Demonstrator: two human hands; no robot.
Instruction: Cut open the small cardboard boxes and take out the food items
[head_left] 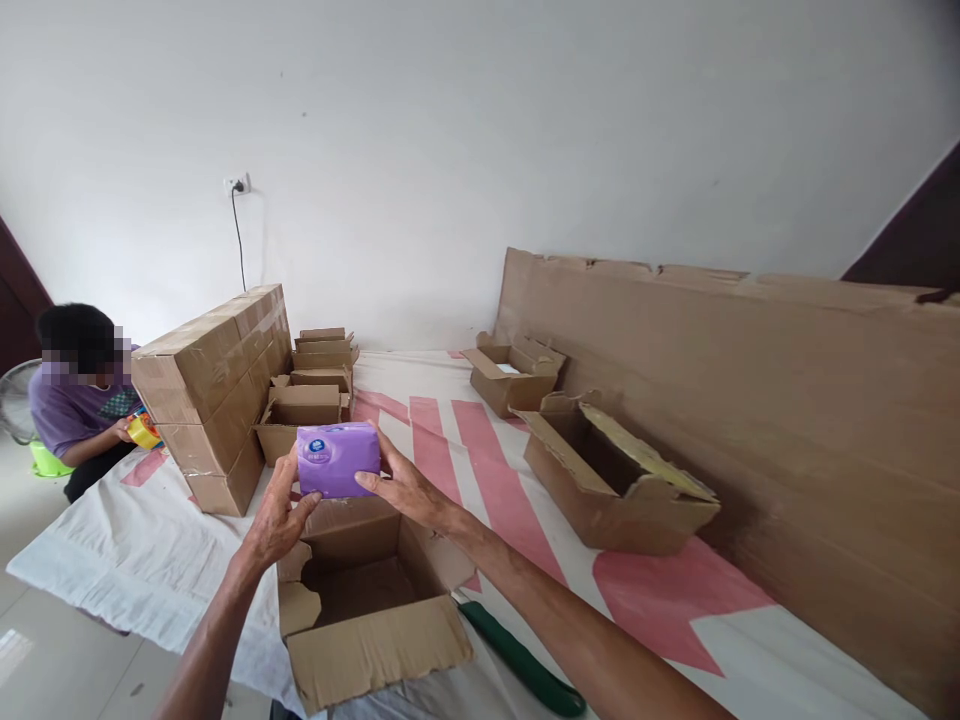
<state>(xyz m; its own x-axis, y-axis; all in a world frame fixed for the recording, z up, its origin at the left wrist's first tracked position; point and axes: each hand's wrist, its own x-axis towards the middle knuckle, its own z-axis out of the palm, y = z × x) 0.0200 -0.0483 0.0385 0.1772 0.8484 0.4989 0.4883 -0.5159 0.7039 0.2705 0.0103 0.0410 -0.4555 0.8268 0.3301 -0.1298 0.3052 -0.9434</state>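
Both of my hands hold a purple tissue pack [337, 470] between them, in the air above an open cardboard box [379, 640]. My left hand [277, 512] grips the pack's left end, thumb at its lower edge. On the right end, my right hand [401, 482] has its thumb across the front and its fingers behind. The box's flaps are spread outward, and the part of its inside that shows has nothing in it. A green-handled tool [521, 655] lies right of the box, below my right forearm; its far end is partly hidden.
Closed cartons [217, 390] form a stack at the left, with open boxes [304, 408] beside it. Two more open boxes, a near one [577, 490] and a far one [502, 385], stand before a large cardboard sheet [750, 400]. A person [75, 400] sits far left, holding something yellow.
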